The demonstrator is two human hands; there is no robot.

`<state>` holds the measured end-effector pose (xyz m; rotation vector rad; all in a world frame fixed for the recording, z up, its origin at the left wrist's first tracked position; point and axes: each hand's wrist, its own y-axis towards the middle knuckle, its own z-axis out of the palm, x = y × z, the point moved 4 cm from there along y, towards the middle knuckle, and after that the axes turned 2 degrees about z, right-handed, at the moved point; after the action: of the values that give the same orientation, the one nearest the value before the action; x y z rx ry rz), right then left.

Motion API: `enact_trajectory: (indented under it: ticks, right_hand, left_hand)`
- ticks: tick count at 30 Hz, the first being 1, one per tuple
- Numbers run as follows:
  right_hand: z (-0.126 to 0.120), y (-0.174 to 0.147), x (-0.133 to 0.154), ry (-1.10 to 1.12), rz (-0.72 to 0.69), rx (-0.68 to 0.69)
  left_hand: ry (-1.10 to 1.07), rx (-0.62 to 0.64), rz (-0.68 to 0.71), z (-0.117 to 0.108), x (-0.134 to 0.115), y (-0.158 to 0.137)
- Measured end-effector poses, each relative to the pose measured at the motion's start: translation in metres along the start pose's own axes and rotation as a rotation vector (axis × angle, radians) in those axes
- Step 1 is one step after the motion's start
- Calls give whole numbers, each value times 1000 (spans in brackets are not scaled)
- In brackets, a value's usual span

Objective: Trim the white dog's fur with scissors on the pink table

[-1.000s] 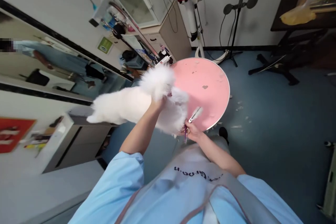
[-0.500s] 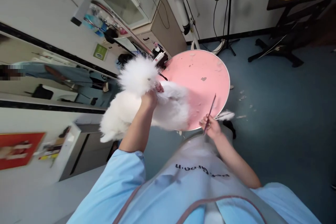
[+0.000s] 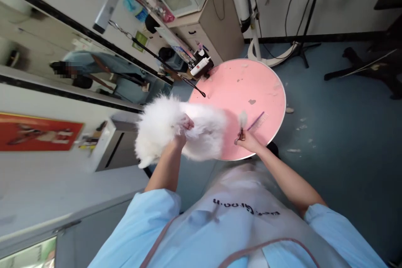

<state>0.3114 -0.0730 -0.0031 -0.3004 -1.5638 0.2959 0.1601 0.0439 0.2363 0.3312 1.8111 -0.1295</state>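
A fluffy white dog (image 3: 205, 132) is on the round pink grooming table (image 3: 226, 83), at its left side. My left hand (image 3: 186, 123) is closed in the dog's long fur; its fingers are partly buried, and the body part under them is hidden. Over the near right part of the table is my right hand (image 3: 248, 140), its fingers closed around the handles of the scissors (image 3: 240, 135). The blades look pale and blurred. A comb (image 3: 258, 121) with a purple spine extends from the same hand, teeth towards the right.
A grooming arm (image 3: 108, 8) with a hanging black loop (image 3: 201, 91) leans over the table's left side. A holder with a white bottle (image 3: 201, 67) sits by the far left rim. Behind stand a cabinet (image 3: 216, 21) and a white dryer stand (image 3: 256, 42). Fur clumps (image 3: 293, 150) litter the floor.
My right hand has swung in over the table from its near edge, turning the scissors and comb to point away from me. The dog's head has lowered, with my left hand still in its fur. The view has shifted.
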Motion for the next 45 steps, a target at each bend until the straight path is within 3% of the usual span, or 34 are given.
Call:
enact_trajectory:
  ticks: [4,8,11,14,19,24,29,34,39,45]
  right_hand:
    - [18,0,36,-607,-222,93]
    - [21,10,37,-844,-225,241]
    - [17,12,32,-873,-266,328]
    - [14,13,35,-903,-368,324]
    - [9,19,31,-915,-244,373]
    - [13,23,41,-939,-359,317]
    - [10,23,32,-953,-267,421]
    - [10,21,44,-949,-364,336]
    - [6,26,39,-911,-277,406]
    - [4,29,50,-913,-417,334]
  left_hand:
    - [-39,-81,8,0,-8,-9]
    - [-40,-144,16,0,-11,-14]
    - [-89,-176,-2,3,-9,-14]
    - [-114,-217,-2,7,-8,-15]
    - [-177,-323,4,3,-5,-15]
    - [-215,-412,51,-8,0,-15]
    - [-226,-414,63,-8,1,-17]
    - [-214,-394,70,-3,0,-18]
    - [-207,-420,63,-5,3,-19]
    - [-203,-435,47,-8,3,-22]
